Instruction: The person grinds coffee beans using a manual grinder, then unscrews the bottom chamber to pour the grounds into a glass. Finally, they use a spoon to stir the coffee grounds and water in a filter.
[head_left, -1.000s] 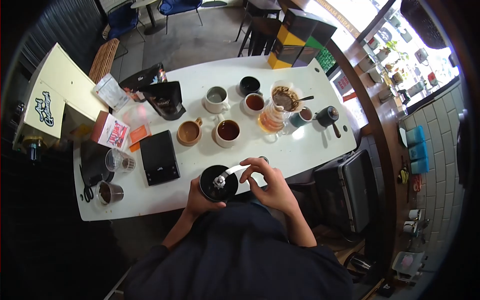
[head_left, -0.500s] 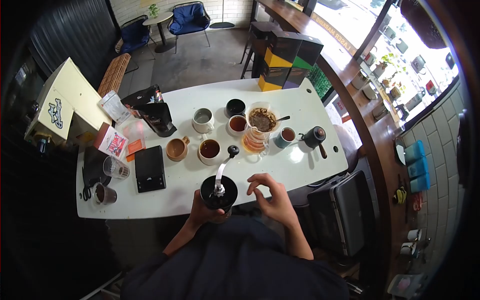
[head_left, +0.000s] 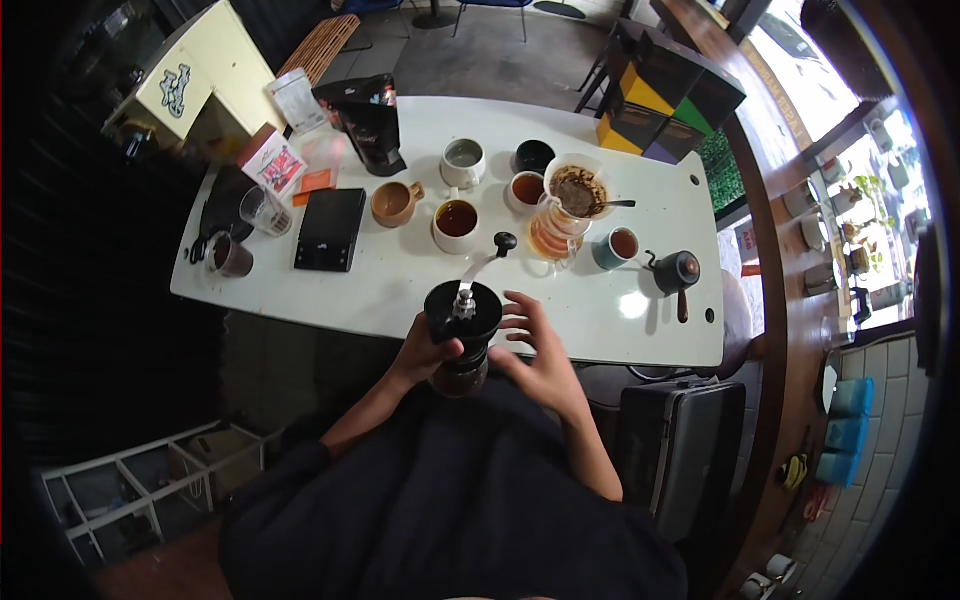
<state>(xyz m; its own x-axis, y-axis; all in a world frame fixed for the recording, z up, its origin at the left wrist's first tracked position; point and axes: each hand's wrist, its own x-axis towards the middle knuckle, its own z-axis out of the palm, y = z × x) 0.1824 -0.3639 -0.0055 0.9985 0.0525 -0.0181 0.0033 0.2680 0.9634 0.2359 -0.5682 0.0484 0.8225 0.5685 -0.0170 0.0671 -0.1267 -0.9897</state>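
My left hand [head_left: 425, 348] is wrapped round the body of a black hand coffee grinder [head_left: 462, 312], held upright in front of me at the table's near edge. The crank arm tilts up to a black knob, and a brownish lower jar shows beneath. Beside the grinder's right side is my right hand [head_left: 540, 355], fingers apart and curved, fingertips right at the hopper's rim. Beyond the grinder stand a cream cup of dark coffee [head_left: 456, 222], a brown mug [head_left: 396, 204] and a glass carafe [head_left: 553, 238] topped by a dripper [head_left: 578, 192] with wet grounds and a spoon.
On the white table [head_left: 400, 290] are a black scale [head_left: 330, 230], a gooseneck kettle [head_left: 677, 271], a teal cup [head_left: 615, 247], a cup of grounds [head_left: 232, 257] and coffee bags [head_left: 370, 125]. Stacked boxes [head_left: 665, 95] stand at the back right. A black case [head_left: 680, 450] is below the table's right side.
My view has tilted downward and shifted left. My right hand has come closer to the grinder and its fingers have opened from a curled pose. The left hand keeps its hold.
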